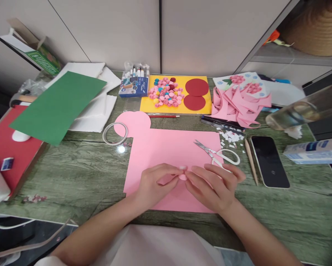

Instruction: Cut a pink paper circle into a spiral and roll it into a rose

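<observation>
Small curled pink paper piece (pixel 183 177) between both hands, above smooth pink sheet (pixel 155 147). Left hand (pixel 152 181) in tight thumb-and-forefinger pinch on its near edge. Right hand (pixel 217 184) in matching pinch opposite, with outer fingers loosely fanned. Beyond: white-handled scissors (pixel 211 151), slim metal blades parted; tangled pink offcuts (pixel 239 105). Beneath: green wood-grained table (pixel 80 166).

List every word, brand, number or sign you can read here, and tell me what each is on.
"24": on the blue marker box, at its lower left corner; the white lettering elsewhere on it is too small to read surely.
Green carton: printing too blurred to read.
White-and-blue box at the right: lettering too blurred.
Small blue-and-white block at the left: marking too small.
</observation>
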{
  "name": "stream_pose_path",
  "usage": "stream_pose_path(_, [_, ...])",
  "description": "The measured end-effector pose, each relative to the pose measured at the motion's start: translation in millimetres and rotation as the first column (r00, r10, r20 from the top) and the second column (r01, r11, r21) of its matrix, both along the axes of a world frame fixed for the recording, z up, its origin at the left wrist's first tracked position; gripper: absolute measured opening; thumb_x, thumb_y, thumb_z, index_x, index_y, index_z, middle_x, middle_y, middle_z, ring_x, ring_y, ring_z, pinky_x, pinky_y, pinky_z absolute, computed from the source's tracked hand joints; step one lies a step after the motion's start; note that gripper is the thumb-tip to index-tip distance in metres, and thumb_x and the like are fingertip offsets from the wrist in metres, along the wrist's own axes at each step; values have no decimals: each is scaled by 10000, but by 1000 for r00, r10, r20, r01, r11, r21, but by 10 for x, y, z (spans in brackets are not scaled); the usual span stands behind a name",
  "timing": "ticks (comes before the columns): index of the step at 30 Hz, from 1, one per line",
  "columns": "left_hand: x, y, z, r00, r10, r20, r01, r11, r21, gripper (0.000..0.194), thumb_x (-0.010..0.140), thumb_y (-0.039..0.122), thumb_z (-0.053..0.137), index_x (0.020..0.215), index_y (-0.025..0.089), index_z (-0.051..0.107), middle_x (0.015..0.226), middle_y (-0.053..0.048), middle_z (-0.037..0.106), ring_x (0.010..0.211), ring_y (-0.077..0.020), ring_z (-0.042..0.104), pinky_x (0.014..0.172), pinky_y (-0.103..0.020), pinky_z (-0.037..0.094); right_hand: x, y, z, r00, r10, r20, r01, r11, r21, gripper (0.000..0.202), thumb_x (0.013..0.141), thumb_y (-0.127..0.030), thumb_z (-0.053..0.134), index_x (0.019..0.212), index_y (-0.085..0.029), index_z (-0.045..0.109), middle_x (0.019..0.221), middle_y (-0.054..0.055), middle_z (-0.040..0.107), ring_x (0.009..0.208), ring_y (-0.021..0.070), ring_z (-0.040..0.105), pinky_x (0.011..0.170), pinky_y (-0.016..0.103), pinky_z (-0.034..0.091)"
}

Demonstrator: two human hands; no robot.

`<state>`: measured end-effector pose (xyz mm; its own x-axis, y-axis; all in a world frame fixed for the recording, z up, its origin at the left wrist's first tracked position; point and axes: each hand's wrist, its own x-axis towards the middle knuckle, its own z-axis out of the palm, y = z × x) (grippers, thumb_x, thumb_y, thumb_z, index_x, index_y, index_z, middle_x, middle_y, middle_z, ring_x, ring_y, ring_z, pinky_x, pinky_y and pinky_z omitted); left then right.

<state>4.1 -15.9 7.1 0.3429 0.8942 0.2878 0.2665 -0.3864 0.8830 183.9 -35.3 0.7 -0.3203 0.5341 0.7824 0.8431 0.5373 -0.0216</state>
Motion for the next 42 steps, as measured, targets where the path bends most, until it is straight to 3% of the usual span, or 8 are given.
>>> stream_pose_path(5, [-14,-5,-11,996,2,89,9,992,-129,194,723,98,635,890,181,689,853,-52,720,780,-141,667,723,-255,552,5,7,67,999,-2,-48,0,998,-59,167,681,-299,736,817,-301,641,745,-56,694,765,164,558,795,366,348])
stream_pose_path(14, [-57,33,-71,989,-49,136,69,987,-148,183,720,114,642,882,184,693,853,-63,718,785,-148,659,726,-265,536,17,29,134,980,114,-164,-156,949,-275,245,688,-187,727,887,-270,611,850,0,683,840,203,551,776,372,388])
stream_pose_path(16, [-63,44,-75,988,-47,144,70,984,-162,180,712,109,650,869,184,695,850,-64,716,782,-149,658,725,-265,532,11,35,159,949,112,-294,-236,872,-430,232,703,-203,706,895,-260,590,880,8,666,857,207,544,795,389,385])
stream_pose_path(19, [-71,59,-77,980,-51,192,89,977,-196,180,700,95,658,854,181,694,834,-68,712,773,-154,657,718,-272,528,13,44,183,804,15,-594,-470,627,-621,222,756,-208,647,949,-239,541,919,26,613,886,192,545,794,370,427])
stream_pose_path(21, [-75,66,-80,967,-74,243,127,969,-210,194,695,87,661,861,182,692,827,-65,708,769,-156,656,708,-276,528,13,54,178,667,-117,-736,-600,501,-623,192,793,-211,613,963,-234,526,911,26,583,874,174,552,772,343,454])
stream_pose_path(25, [-71,63,-87,946,-130,298,202,953,-225,221,685,81,671,880,181,689,830,-67,704,762,-155,655,701,-283,530,0,73,149,495,-215,-842,-763,357,-539,194,796,-219,623,972,-236,541,836,5,579,782,145,559,728,310,471])
stream_pose_path(33, [-62,66,-77,921,-164,353,277,913,-299,209,686,96,675,875,183,694,805,-63,703,730,-143,642,694,-276,524,5,91,155,488,-283,-826,-775,296,-559,92,764,-211,660,852,-234,653,818,13,653,761,143,576,701,290,479])
stream_pose_path(42, [-65,85,-43,902,-142,408,327,841,-430,147,682,147,694,826,173,710,769,-72,701,688,-140,633,670,-273,522,27,100,160,544,-301,-783,-735,278,-618,49,728,-227,694,763,-212,662,696,4,653,670,143,574,647,295,468])
